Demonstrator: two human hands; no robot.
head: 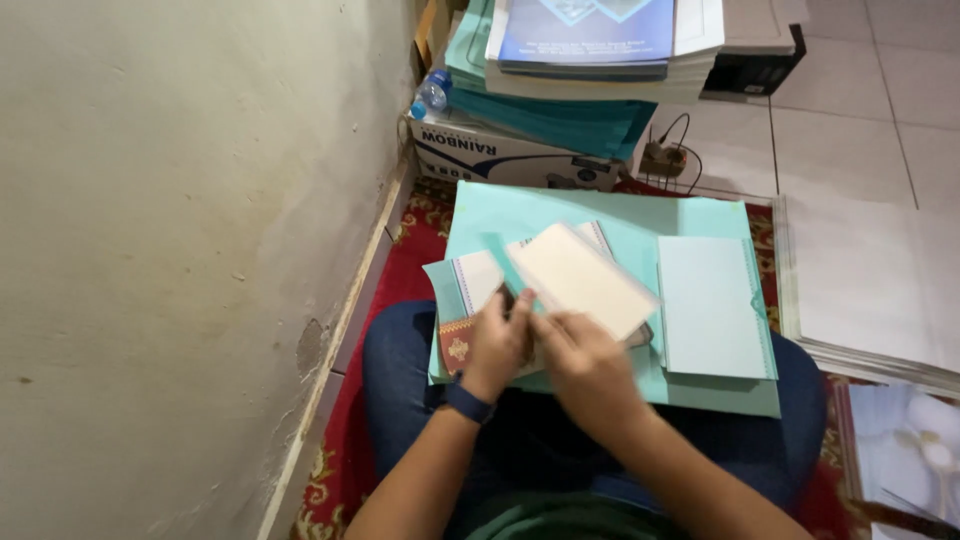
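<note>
In the head view, the person sits with knees in blue jeans at the lower centre of the frame, a wide pale teal folder spread across the lap. The left hand, a dark band on its wrist, lies just left of centre with its fingers curled and pressed down on a small stack of white cards resting on the folder; the corner of a red patterned card shows under that hand. The right hand, just right of it, grips the lower edge of a cream card, fingers closed narrow around it, so the card tilts up toward the centre of the frame above the stack. To the right on the folder lies a light blue booklet, flat and apart from both hands. At the upper centre a cardboard box carries a pile of books; a water bottle leans beside it. Large white sheets cover the floor at right, and a bare wall fills the left.
</note>
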